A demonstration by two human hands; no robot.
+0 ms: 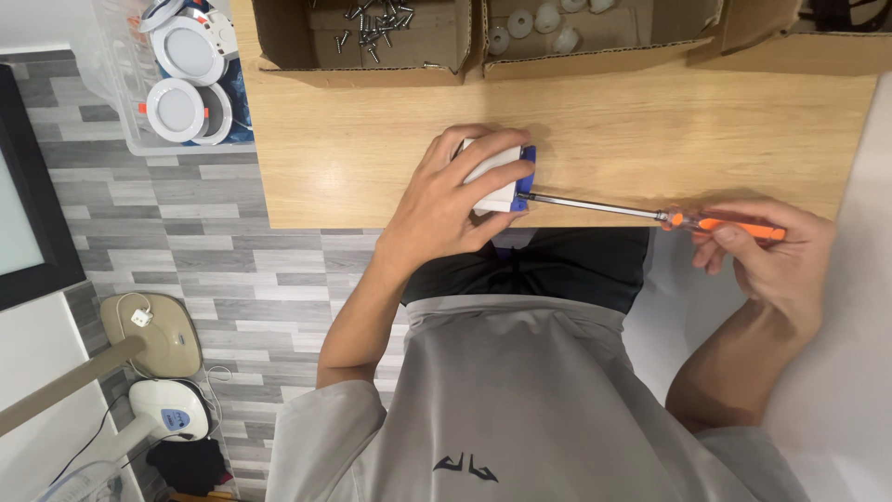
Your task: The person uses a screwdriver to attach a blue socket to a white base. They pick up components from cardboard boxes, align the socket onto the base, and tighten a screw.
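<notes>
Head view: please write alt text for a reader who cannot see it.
At a wooden table edge, the left hand grips a small white and blue part while the right hand holds an orange-handled screwdriver with its tip at it. Cardboard boxes sit behind.

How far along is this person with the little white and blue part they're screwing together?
Done: cannot tell how many screws are in. In hand: the left hand presses the white and blue part on the wooden table, and the right hand holds an orange-handled screwdriver with its tip at the part's side. Left: loose screws and white round pieces sit in cardboard boxes.
</notes>
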